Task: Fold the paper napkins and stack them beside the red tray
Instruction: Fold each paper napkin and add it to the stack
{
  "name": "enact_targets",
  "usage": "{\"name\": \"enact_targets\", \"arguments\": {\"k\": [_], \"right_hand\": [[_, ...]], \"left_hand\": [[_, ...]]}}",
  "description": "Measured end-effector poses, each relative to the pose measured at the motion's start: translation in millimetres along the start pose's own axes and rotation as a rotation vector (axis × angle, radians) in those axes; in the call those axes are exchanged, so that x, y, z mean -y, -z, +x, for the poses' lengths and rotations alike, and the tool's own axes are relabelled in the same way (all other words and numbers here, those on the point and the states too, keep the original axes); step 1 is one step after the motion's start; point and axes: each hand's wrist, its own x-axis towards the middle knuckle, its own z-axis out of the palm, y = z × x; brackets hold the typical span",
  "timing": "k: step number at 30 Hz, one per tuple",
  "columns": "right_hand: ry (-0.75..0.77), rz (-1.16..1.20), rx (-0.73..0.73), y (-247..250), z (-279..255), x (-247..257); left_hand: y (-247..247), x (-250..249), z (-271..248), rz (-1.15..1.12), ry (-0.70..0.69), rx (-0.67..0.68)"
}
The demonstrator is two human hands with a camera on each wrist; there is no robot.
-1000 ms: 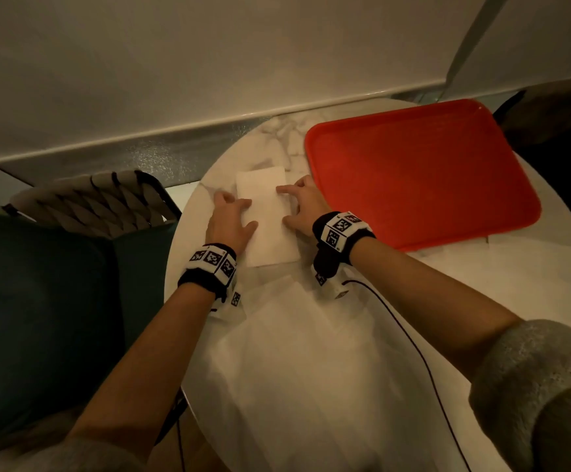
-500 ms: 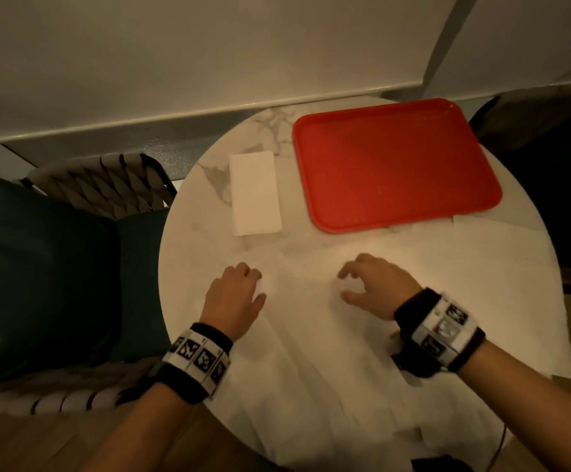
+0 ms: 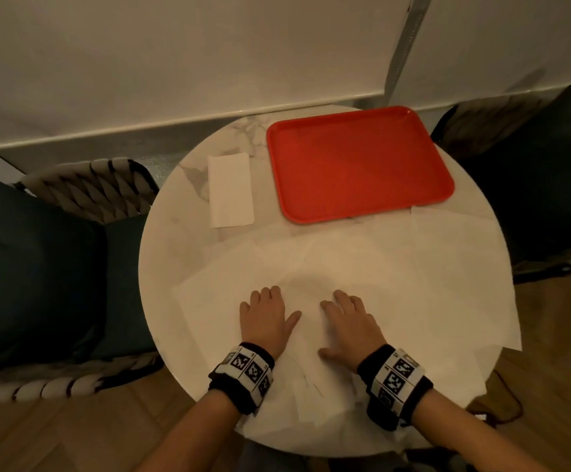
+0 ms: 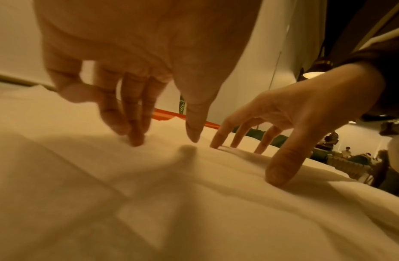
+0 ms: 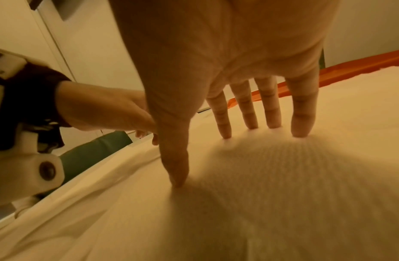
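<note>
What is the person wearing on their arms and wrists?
Both forearms are bare, with no sleeves showing. The left hand and the right hand are bare too, without gloves or rings. Each wrist carries a black band wrapped with a white strip of square black-and-white code markings. A white plastic camera housing hangs under the left wrist.

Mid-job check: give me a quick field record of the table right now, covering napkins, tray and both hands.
folded napkin: lies flat left of the red tray, apart from it
tray contents: nothing visible
unfolded napkins: spread overlapping across the near half of the table
left hand: fingertips on the top napkin, gripping nothing
right hand: fingers spread, tips pressing the same sheet
stack: one folded piece visible
</note>
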Motion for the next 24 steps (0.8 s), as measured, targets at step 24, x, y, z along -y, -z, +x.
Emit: {"name": "enact_targets", "arguments": {"k": [24], "right_hand": [[0.128,0.947,-0.288,68.5,17.9,-56.1]], "left_hand": [[65.3,2.8,-20.2,-1.151,-0.274,-0.027]]}}
